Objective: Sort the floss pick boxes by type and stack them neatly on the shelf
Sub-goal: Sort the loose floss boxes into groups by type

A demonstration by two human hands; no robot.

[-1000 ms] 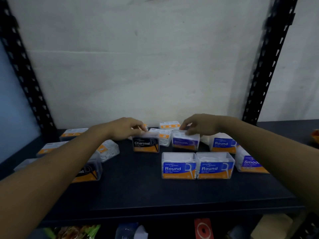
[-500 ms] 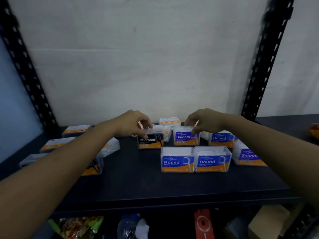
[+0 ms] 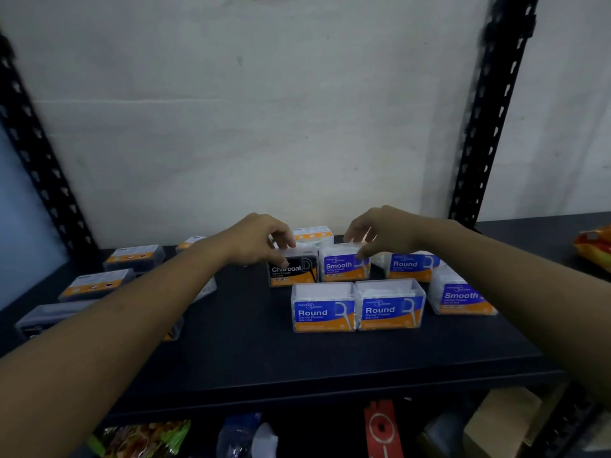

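Both hands reach over the dark shelf board [image 3: 297, 365] toward the back row of boxes. Left hand [image 3: 254, 241]: fingers curled over the top of the black-and-orange clear plastic box labelled "Charcoal" [image 3: 292, 269], thumb at its front left corner, gripping it. Right hand [image 3: 380, 231]: fingers arched down onto the lid of the blue-and-orange clear box labelled "Smooth" [image 3: 344, 264], fingertips touching its top edges; whether it truly clamps the box cannot be told. These two boxes stand upright, touching side by side, on the shelf.

In front of them stand two clear boxes labelled "Round" [image 3: 324, 309] and [image 3: 390, 305], touching each other, each with the smaller line "Dental Flosser" and a floss-pick drawing. A third "Round" box [image 3: 411, 264] stands just right of the held "Smooth" box, partly behind the right wrist. A second "Smooth" box [image 3: 461, 297] stands at the right, its edge covered by the forearm. A box lying flat with an orange-and-white top [image 3: 312, 233] sits behind the hands.

At the left, several flat-lying boxes with orange-banded lids [image 3: 134, 256], [image 3: 96, 284] are dim and blurred; their print is unreadable, and the left forearm hides others. Brand lettering above each type name is too small to read. Black perforated uprights [image 3: 486, 127] frame the shelf; items on the level below are cut off and indistinct.
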